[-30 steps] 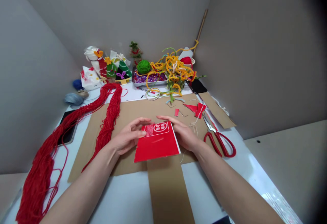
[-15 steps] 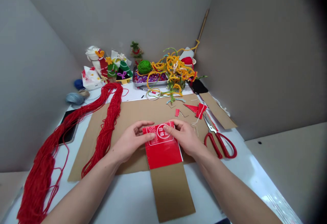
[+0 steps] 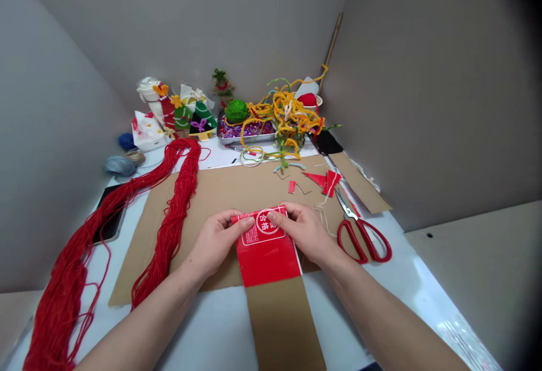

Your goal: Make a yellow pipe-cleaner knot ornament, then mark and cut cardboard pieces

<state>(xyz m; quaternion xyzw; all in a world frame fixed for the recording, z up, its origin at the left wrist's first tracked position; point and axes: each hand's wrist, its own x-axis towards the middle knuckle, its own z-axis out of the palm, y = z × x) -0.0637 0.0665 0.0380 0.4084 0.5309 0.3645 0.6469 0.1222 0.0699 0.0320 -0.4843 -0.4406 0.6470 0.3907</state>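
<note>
Both the left hand (image 3: 214,241) and the right hand (image 3: 312,235) grip a red card (image 3: 271,261), thumbs on top, at its eleven and one o'clock corners. At the card's six o'clock edge, a brown cardboard strip (image 3: 283,326) shows. Beneath and beyond spreads a wide cardboard sheet (image 3: 228,190) on a white table (image 3: 207,331). Scissors (image 3: 359,220) lie at three o'clock, red scraps (image 3: 315,178) between one and two. Red yarn (image 3: 180,201) sprawls from eight to ten, crossing a phone (image 3: 114,221). Farther off, at twelve, sits tangled yellow yarn (image 3: 277,105).
</note>
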